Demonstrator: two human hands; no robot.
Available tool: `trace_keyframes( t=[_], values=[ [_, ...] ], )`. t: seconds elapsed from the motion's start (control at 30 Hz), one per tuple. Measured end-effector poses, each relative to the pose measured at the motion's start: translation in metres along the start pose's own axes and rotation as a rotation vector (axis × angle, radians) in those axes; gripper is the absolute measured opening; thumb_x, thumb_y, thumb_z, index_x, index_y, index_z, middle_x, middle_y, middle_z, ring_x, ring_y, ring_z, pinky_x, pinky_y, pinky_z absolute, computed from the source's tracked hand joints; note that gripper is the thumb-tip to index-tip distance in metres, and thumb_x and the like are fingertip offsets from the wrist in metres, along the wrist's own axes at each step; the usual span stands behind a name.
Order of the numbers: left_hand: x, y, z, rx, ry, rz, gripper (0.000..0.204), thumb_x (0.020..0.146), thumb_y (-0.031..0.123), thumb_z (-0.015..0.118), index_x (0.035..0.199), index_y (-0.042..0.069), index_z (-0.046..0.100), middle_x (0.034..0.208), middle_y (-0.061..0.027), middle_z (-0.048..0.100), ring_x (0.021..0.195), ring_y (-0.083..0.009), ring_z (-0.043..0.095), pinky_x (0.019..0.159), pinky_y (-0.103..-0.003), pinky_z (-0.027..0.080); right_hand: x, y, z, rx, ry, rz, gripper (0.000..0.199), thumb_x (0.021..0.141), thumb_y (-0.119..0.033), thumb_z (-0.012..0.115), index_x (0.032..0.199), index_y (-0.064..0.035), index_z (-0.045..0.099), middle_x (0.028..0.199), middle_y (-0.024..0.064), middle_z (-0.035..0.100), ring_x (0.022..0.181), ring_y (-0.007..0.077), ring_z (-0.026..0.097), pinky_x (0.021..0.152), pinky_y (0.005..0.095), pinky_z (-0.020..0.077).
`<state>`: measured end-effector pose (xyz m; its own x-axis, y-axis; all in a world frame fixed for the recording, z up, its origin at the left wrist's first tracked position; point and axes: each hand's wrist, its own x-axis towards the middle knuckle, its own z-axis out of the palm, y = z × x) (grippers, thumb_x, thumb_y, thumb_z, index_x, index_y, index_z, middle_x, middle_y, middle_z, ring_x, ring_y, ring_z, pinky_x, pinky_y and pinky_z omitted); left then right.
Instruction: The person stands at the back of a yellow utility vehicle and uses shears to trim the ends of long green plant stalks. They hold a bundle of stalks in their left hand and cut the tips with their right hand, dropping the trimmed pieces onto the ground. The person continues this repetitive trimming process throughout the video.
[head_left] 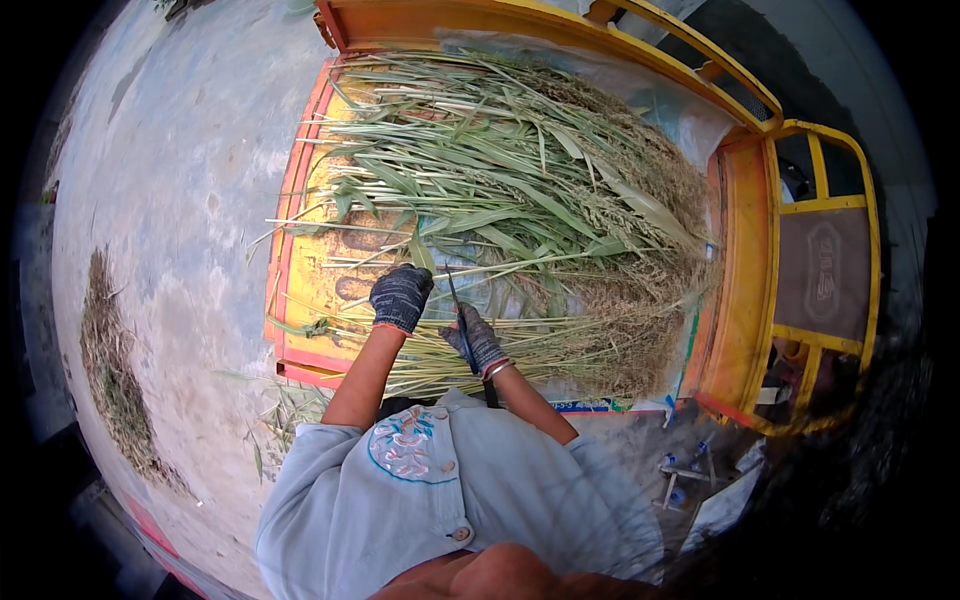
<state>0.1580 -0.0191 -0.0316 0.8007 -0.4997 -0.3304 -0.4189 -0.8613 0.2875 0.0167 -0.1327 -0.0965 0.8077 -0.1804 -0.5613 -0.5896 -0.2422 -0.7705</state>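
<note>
- Green and straw-pale stalks (480, 180), bearing long leaves, are laid in a thick layer across a yellow cargo bed (323, 255); their cut ends are directed to the left, and their brown seed heads (650, 335) are massed at the right.
- A single stalk (520, 264) is stretched rightward from the left hand (402, 297), by which its left end appears to be gripped; the gloved fingers are curled tightly, with hardly any gap between them.
- A dark bladed tool (455, 294) is held in the right hand (476, 340), its fingers wrapped closely about the handle; the blade is pointed away from the body, just beside the left hand. Whether the stalk is touched by the blade cannot be told.
- Red and pale bands (496, 368) are worn at the right wrist, below the dark knitted glove.
- A light-blue shirt (350, 510), embroidered on the chest, is seen nearest the viewer.
- The bed is bordered by a yellow side wall (480, 18) and, at the right, by a yellow frame (870, 260) fitted with a brown panel (800, 265).
- Dried plant matter (112, 370) is heaped on the grey ground (200, 200) at the left.
</note>
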Motion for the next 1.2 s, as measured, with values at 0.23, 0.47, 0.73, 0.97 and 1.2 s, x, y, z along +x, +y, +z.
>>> trace_keyframes(
  t=[0.23,0.47,0.73,0.97,1.2],
  values=[
    [-0.034,-0.006,0.013,-0.059,-0.099,0.103,0.021,0.077,0.031,0.055,0.081,0.012,0.063,0.081,-0.0149,0.060,0.077,-0.0321,0.059,0.066,-0.044,0.047,-0.014,-0.017,0.007,-0.053,0.058,-0.121,0.050,0.069,-0.042,0.069,0.096,-0.0041,0.052,0.088,0.0178,0.060,0.085,0.0323,0.058,0.074,0.0377,0.0447],
    [-0.053,-0.038,0.026,-0.132,-0.203,0.035,0.025,0.079,0.033,0.054,0.084,0.011,0.064,0.086,-0.0157,0.060,0.081,-0.0334,0.058,0.071,-0.044,0.046,-0.030,0.002,0.041,-0.133,0.069,0.007,0.037,0.068,-0.035,0.069,0.088,-0.0072,0.054,0.078,0.0158,0.060,0.076,0.0316,0.059,0.067,0.0373,0.0457],
    [-0.092,-0.265,-0.070,0.336,0.217,-1.077,0.075,0.065,0.036,0.072,0.129,0.014,0.038,0.136,-0.0160,0.033,0.115,-0.0309,0.044,0.090,-0.044,0.038,-0.017,0.009,0.036,-0.197,-0.057,-0.030,0.038,0.066,-0.037,0.073,0.086,-0.0092,0.057,0.073,0.0126,0.061,0.069,0.0243,0.059,0.065,0.0344,0.0461],
    [-0.071,-0.353,-0.107,0.451,0.808,-0.773,0.030,0.077,0.031,0.059,0.096,0.009,0.063,0.104,-0.0149,0.059,0.095,-0.0297,0.056,0.083,-0.039,0.044,-0.005,0.020,0.032,-0.146,-0.024,0.155,0.047,0.063,-0.039,0.075,0.093,-0.0063,0.059,0.083,0.0138,0.063,0.078,0.0250,0.060,0.072,0.0331,0.0464],
    [0.122,-0.158,0.001,-0.087,0.353,-0.061,0.038,0.069,0.031,0.067,0.101,0.010,0.061,0.105,-0.0131,0.059,0.099,-0.0305,0.052,0.088,-0.041,0.039,0.016,0.015,0.027,-0.065,0.140,0.088,0.046,0.065,-0.034,0.075,0.095,-0.0048,0.057,0.077,0.0104,0.061,0.070,0.0200,0.057,0.066,0.0321,0.0460]
  ],
)
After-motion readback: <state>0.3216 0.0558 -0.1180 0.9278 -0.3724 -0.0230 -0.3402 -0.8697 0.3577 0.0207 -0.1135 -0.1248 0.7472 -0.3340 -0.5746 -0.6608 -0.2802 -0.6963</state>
